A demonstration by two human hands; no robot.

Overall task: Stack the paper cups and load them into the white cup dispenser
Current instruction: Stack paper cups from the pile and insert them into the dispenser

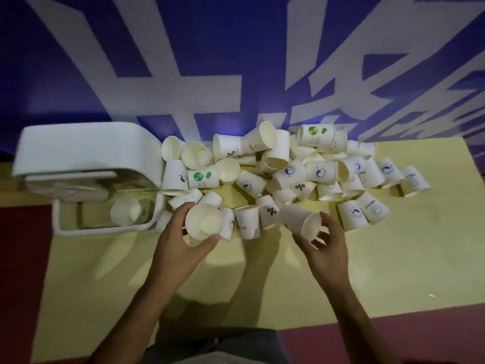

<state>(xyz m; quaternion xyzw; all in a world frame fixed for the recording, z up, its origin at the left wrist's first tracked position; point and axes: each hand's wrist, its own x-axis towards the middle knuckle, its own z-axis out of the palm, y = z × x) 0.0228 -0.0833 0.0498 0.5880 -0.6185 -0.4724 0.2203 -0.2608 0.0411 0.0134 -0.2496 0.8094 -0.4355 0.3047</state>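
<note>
Stacking, I judge: the left grip point(181, 243) curls round an upright cup point(203, 223), the right grip point(325, 245) holds a tilted cup point(299, 220), both before the pile point(288, 166) beside the white dispenser point(86, 153). Next, slide one squarely into the other.

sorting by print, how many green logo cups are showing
2: one green logo cup beside the white dispenser, another atop the pile's far side. Others may lie hidden.

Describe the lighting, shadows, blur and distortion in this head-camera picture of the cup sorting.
Head view: dim overall, with muted colours; head view: the arms cast soft shadows on the yellow table; head view: the cup in the right hand is motion-blurred; head view: the wide lens bows the table's edges.
</note>
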